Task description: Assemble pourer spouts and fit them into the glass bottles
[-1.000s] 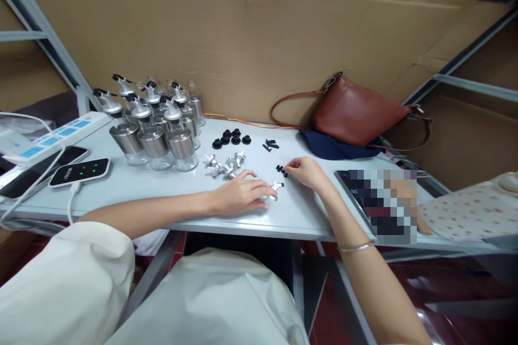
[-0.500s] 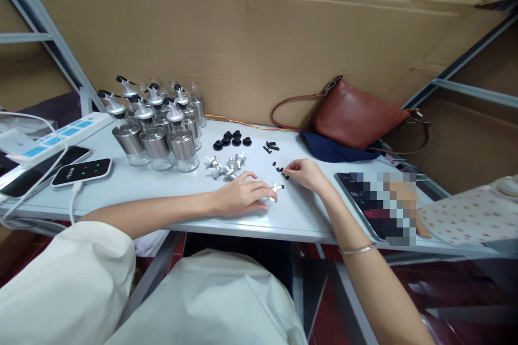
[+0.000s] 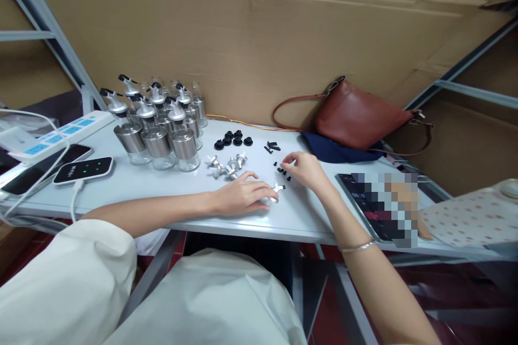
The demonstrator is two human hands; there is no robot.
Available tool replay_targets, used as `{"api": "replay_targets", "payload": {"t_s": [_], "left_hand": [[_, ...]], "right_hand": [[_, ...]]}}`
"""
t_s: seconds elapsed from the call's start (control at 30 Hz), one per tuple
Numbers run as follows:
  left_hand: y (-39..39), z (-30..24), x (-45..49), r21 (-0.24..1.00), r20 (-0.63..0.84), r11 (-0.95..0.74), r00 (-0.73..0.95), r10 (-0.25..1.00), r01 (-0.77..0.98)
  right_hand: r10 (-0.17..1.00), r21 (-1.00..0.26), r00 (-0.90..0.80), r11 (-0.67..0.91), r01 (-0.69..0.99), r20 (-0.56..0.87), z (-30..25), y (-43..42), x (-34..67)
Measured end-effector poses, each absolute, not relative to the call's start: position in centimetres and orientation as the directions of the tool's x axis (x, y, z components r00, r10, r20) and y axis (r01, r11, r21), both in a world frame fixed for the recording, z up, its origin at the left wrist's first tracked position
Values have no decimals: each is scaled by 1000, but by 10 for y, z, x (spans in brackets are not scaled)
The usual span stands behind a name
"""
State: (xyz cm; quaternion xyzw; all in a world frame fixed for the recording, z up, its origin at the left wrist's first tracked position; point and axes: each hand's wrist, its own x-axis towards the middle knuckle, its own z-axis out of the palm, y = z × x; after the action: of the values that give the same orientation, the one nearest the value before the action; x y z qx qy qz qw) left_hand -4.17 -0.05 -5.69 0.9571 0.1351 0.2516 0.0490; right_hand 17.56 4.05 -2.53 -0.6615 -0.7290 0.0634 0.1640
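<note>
My left hand (image 3: 246,194) rests low over the table, its fingers closed on a silver pourer spout (image 3: 278,188) with a black tip. To the right, my right hand (image 3: 303,168) hovers over several tiny black parts (image 3: 284,171), thumb and forefinger pinched together. What lies between those fingertips, if anything, is too small to make out. Several loose silver pourer spouts (image 3: 232,166) lie just beyond my left hand. Behind them sit black ring-shaped stoppers (image 3: 238,140) in a group. Short black strips (image 3: 273,146) lie beyond my right hand.
Glass bottles with steel bands (image 3: 184,145) stand at the left, several topped with spouts. Further left are a power strip (image 3: 68,132), a phone (image 3: 24,183) and a white-edged device (image 3: 83,170). A brown bag (image 3: 360,118) on dark blue cloth (image 3: 340,151) and a tablet-like screen (image 3: 356,199) are at right.
My right hand has lifted slightly up and away from the tiny black parts, uncovering more of them. My left hand stays in place on the spout.
</note>
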Motion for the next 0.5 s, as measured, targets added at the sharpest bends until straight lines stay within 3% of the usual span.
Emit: {"api": "replay_targets", "payload": {"t_s": [0.13,0.37,0.5], "left_hand": [[-1,-56,-42,158,474,-960,835,281,233],[-1,-56,-42,160,472,-961,838,274,224],[-1,-56,-42,172,464,-958,839,285,230]], "right_hand": [[979,-233,-124,159,959,161,-30,43,165],[963,-277,-147,208,938,225,-20,55,173],[956,-248,-230,271,930,182,-19,69,177]]}}
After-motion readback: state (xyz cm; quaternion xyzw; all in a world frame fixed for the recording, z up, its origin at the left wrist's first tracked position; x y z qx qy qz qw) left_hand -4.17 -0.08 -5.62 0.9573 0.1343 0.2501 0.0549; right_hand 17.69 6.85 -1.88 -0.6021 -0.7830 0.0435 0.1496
